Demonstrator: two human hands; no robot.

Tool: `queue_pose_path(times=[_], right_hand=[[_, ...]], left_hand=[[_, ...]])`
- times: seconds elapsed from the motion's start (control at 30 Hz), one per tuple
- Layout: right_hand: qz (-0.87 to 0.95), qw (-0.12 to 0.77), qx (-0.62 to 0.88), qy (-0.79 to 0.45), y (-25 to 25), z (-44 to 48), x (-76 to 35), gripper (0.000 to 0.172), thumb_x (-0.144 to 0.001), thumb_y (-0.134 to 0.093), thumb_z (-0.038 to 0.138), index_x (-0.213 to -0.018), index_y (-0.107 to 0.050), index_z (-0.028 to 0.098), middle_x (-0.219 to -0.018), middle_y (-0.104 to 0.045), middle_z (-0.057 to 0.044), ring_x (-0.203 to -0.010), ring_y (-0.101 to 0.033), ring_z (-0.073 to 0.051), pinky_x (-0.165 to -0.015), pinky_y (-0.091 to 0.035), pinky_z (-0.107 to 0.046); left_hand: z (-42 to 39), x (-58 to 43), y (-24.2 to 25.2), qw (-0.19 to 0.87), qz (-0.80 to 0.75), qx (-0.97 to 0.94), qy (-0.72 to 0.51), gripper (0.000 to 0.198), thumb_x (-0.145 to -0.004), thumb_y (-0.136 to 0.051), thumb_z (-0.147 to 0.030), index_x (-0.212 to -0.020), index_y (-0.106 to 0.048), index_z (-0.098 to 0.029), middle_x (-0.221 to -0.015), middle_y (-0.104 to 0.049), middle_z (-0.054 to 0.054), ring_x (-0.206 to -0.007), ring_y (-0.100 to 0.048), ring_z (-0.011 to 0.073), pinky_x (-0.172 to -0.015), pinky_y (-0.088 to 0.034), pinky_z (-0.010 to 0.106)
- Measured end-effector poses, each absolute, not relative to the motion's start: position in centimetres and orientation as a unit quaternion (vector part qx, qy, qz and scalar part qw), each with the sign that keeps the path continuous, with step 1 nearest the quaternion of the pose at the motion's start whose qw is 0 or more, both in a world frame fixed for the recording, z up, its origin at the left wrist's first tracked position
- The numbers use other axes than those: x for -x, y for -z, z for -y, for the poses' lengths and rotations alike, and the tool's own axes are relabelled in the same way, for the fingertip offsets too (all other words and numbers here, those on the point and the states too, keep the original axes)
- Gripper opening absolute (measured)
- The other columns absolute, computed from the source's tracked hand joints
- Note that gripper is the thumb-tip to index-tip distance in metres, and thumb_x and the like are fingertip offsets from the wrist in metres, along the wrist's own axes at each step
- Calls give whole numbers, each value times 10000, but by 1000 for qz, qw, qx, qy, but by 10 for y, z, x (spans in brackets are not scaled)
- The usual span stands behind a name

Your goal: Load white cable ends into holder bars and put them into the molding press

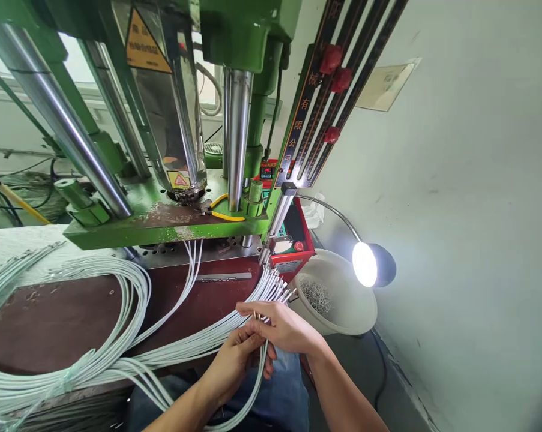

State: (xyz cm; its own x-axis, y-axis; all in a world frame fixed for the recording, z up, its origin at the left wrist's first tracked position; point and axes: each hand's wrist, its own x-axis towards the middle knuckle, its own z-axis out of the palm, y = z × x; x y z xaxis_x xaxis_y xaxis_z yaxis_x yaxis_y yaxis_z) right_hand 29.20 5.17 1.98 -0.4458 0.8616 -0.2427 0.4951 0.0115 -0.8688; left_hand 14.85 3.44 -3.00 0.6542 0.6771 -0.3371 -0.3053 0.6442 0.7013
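My left hand [237,357] is closed in front of the bench edge, its fingers wrapped round a few white cables [262,367] that loop down over my lap. My right hand [289,327] reaches across it from the right, touching it, with thumb and forefinger closed about small brass-coloured tips [256,315] at the cable ends. Beyond the hands, a bundle of white cables [194,341] lies along the bench, its metal-tipped ends fanned out by the red control box. Three or so more cables [192,276] run up under the green press plate.
A green press [171,231] with steel columns stands ahead; yellow-handled pliers [228,216] lie on its plate. A metal strip [223,277] rests on the brown bench [50,327]. To the right are a red control box [293,258], a lit lamp [364,264] and a white bucket [361,306] of scraps.
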Motion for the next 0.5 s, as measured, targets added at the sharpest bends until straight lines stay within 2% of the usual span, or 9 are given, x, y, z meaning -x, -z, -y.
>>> queue_pose_path(times=[0.03, 0.1, 0.17, 0.23, 0.3, 0.4, 0.5], right_hand=[[710, 164, 468, -500, -22, -53, -290, 427, -958, -465, 418, -1323, -595, 240, -1309, -625, -53, -704, -702, -138, -620, -534, -234], [750, 131, 422, -492, -22, -60, -286, 411, -956, -477, 450, -1257, -643, 225, -1138, -712, -37, -775, -711, -162, -709, -534, -243], [761, 137, 421, -474, -18, -73, -280, 389, -970, -451, 462, -1184, -677, 229, -1013, -741, -19, -814, -706, -165, -742, -526, -247], [757, 179, 470, -418, -8, -93, -272, 359, -972, -464, 437, -1166, -671, 217, -1030, -730, -30, -856, -691, -164, -762, -520, -257], [762, 207, 539, -295, 5, -117, -262, 333, -929, -565, 385, -1176, -651, 178, -1117, -694, -78, -1000, -648, -198, -861, -497, -301], [797, 125, 571, -149, 24, -146, -244, 325, -886, -636, 349, -1142, -644, 148, -1135, -652, -131, -1137, -563, -254, -968, -440, -385], [819, 67, 559, -109, 33, -157, -231, 226, -916, -594, 321, -1050, -638, 146, -1111, -630, -145, -1117, -554, -262, -962, -433, -396]], left_hand=[[-35, -146, 30, 849, -302, -311, -301, 380, -757, -692, -521, -712, -668, -145, -622, -636, 48, -529, -562, 144, -547, -454, 287], [-35, -138, 30, 845, -303, -308, -315, 360, -738, -716, -503, -703, -662, -149, -632, -632, 39, -550, -565, 145, -577, -459, 295], [-35, -130, 29, 849, -307, -292, -316, 311, -716, -756, -443, -727, -662, -146, -678, -644, 37, -567, -565, 135, -603, -462, 292], [-36, -123, 27, 846, -325, -271, -323, 272, -695, -791, -367, -795, -669, -146, -725, -660, 38, -596, -576, 129, -630, -466, 284], [-36, -118, 24, 836, -347, -262, -336, 301, -679, -809, -323, -885, -673, -151, -754, -673, 37, -626, -592, 135, -649, -471, 283], [-35, -113, 20, 816, -369, -271, -352, 338, -691, -798, -334, -949, -671, -156, -760, -685, 36, -629, -596, 140, -650, -475, 293], [-34, -111, 17, 799, -380, -286, -368, 337, -702, -785, -358, -944, -673, -152, -747, -691, 39, -604, -585, 138, -632, -469, 299]])
